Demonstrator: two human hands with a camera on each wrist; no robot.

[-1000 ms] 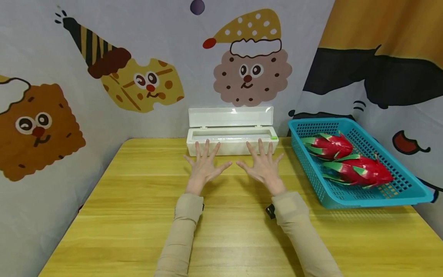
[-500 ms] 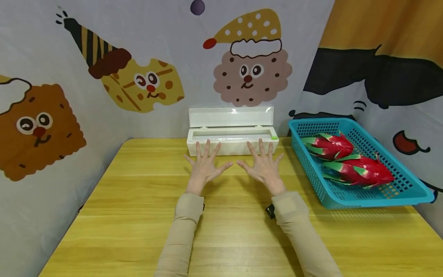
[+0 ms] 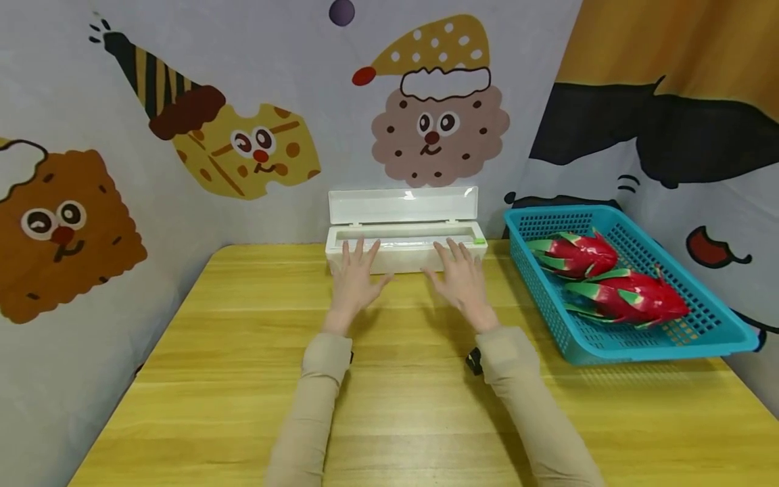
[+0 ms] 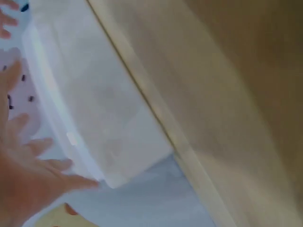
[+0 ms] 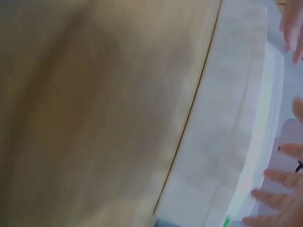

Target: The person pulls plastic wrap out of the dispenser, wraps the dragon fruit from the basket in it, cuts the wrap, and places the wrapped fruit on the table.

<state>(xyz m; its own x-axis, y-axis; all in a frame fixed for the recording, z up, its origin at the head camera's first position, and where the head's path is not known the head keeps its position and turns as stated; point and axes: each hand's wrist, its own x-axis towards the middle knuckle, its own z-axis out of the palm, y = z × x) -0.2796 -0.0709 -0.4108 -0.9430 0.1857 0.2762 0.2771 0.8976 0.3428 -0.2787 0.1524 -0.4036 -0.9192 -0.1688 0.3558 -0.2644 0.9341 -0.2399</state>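
Observation:
A long white cling film dispenser [image 3: 406, 261] sits at the back of the table, its hinged lid [image 3: 402, 205] raised. A small green slider [image 3: 480, 241] is at the right end of its front edge. My left hand [image 3: 353, 287], fingers spread, is held in front of the dispenser's left half. Before its right half is my right hand [image 3: 464, 285], fingers also extended. Both hands hold nothing. Whether the fingertips touch the dispenser is unclear. In the left wrist view the left hand [image 4: 28, 187] appears beside it; the right wrist view shows the right hand [image 5: 286, 198].
A blue perforated basket [image 3: 541, 318] stands on the right side of the wooden table [image 3: 243, 379]. Two red dragon fruits, a smaller one [image 3: 581, 256] and a larger one [image 3: 645, 297], lie inside it. A cartoon-printed cloth [image 3: 353, 135] hangs behind the table.
Both hands have shifted slightly forward and up, and their fingers are less widely spread. The head view has turned a little. The dispenser, basket and fruits stay in place.

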